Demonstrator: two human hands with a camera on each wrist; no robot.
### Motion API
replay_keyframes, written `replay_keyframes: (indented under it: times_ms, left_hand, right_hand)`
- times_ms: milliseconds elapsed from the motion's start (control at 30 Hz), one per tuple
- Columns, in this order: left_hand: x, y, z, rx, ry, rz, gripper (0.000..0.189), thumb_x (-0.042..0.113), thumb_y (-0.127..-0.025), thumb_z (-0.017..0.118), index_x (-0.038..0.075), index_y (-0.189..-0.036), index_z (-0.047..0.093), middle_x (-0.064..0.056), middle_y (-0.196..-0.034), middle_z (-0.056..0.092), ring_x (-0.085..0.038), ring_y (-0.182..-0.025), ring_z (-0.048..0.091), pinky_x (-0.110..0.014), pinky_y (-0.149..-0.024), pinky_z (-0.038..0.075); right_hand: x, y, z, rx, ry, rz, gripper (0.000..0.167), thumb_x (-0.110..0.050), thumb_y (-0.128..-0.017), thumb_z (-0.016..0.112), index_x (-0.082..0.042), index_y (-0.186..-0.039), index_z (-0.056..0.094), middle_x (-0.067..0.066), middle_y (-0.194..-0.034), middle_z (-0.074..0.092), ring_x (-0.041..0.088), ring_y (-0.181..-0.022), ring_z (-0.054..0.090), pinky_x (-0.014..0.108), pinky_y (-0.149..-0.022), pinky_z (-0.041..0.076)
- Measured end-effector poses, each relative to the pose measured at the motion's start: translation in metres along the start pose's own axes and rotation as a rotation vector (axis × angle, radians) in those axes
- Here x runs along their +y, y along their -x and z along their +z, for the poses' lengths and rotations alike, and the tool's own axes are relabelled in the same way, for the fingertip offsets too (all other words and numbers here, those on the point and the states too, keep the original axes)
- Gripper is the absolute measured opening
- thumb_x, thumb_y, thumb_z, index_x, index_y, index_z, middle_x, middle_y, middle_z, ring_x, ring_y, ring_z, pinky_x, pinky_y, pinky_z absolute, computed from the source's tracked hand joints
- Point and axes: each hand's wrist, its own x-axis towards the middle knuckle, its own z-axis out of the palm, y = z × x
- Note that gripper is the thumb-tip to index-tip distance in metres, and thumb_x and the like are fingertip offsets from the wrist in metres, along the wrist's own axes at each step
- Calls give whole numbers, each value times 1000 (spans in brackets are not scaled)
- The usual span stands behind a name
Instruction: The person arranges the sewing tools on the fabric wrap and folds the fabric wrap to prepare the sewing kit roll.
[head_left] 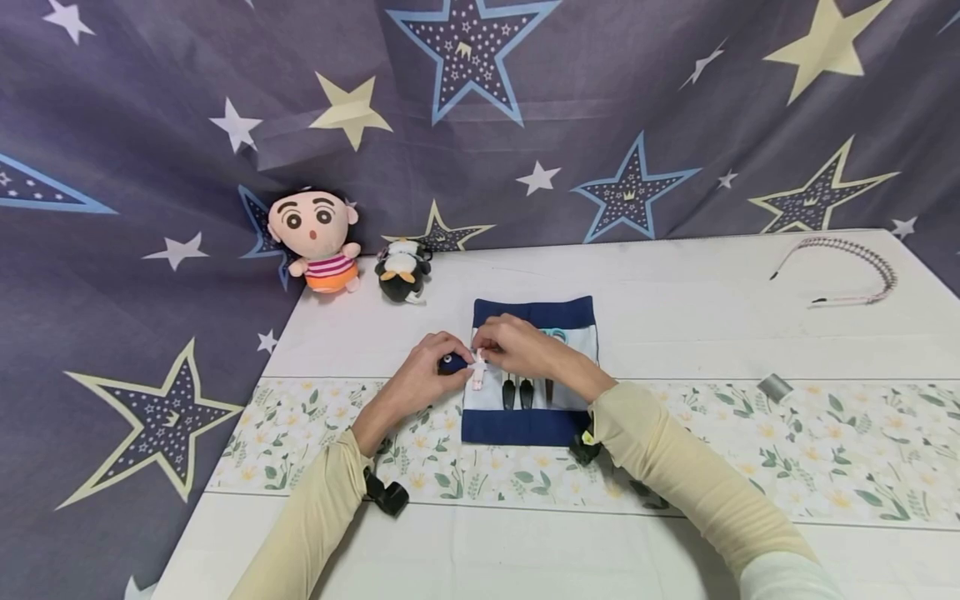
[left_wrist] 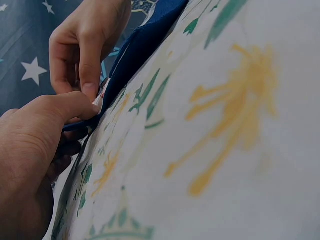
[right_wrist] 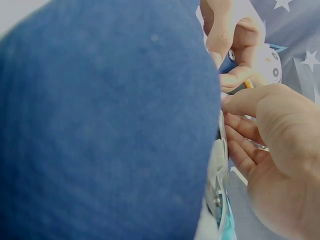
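A navy-and-white fabric tool case (head_left: 525, 427) lies unfolded on the table. My left hand (head_left: 427, 371) pinches its left edge, where a navy tab (head_left: 452, 363) with a round snap shows; the snap appears too in the right wrist view. My right hand (head_left: 517, 346) reaches over the case, thumb and fingers pinching the top of a small pale pink-and-white item (head_left: 477, 379), its kind unclear. Both sets of fingertips almost meet there. Beneath the right hand, two black-handled tools (head_left: 517, 394), a brown-handled one (head_left: 550, 390) and teal-handled scissors (head_left: 555, 333) sit in the case.
Behind, at the left, are a boy-figure plush (head_left: 318, 237) and a small penguin plush (head_left: 402, 271). A coiled-pattern headband (head_left: 885, 267) lies far right, and a small grey square piece (head_left: 775, 387) nearer. A floral strip (head_left: 697, 450) crosses the table; a starry curtain (head_left: 480, 167) hangs behind.
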Motion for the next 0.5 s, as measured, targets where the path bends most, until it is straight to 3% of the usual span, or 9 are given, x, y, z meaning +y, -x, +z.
replay_keyframes:
  times_ms: [500]
  left_hand:
    - [-1,0,1,1,4,-11,10,18,-97,73,14,-105,73,-3,-117,63,-28,-114,54,-51,-95,45]
  right_hand:
    - [3,5,-6,20,-22,21,20,-7,-103,62,-1,-119,74,10,-109,68,23,-95,62,36,-82,52]
